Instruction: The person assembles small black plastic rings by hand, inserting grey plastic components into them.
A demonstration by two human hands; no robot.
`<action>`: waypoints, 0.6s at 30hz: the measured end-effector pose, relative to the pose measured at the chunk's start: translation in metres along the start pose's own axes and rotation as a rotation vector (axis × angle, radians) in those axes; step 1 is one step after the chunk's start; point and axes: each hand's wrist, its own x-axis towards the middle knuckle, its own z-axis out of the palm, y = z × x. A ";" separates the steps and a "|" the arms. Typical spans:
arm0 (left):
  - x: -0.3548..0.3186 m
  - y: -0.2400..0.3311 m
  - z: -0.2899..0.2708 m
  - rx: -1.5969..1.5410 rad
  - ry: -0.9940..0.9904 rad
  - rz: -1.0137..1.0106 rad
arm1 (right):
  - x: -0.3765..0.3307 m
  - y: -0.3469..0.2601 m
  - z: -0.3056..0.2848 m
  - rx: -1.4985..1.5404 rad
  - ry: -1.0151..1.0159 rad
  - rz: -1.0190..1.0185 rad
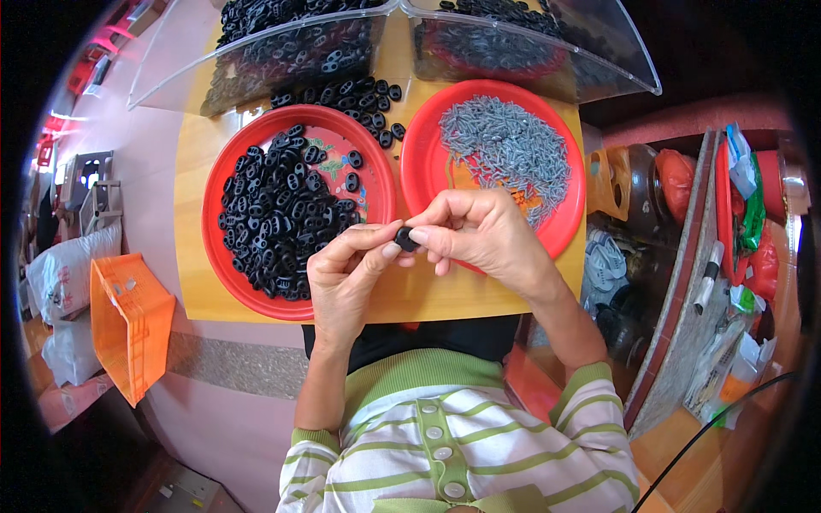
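both hands meet above the wooden board (192,214), left hand (346,274) and right hand (483,231) pinching 1 small black piece (407,238) between fingertips; best keep it steady, low over the 2 red plates (214,197)

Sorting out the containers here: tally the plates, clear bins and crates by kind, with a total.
Red plates on the board: 2, one with black pieces, one with grey pieces
Clear plastic bins: 2, left and right
Orange crates: 1
Total: 5
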 end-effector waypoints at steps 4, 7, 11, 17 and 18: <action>0.001 0.002 0.001 -0.028 -0.003 -0.036 | 0.000 0.004 0.000 -0.014 0.014 -0.028; 0.001 0.000 0.001 -0.021 0.007 -0.050 | 0.000 0.002 -0.001 -0.004 0.013 -0.014; 0.003 0.002 0.005 -0.134 0.048 -0.096 | 0.001 0.006 0.000 0.074 0.041 -0.043; 0.004 0.004 0.009 -0.163 0.055 -0.109 | -0.001 0.006 -0.003 0.090 0.036 -0.043; 0.004 0.004 0.009 -0.163 0.056 -0.103 | -0.001 0.005 -0.003 0.080 0.037 -0.044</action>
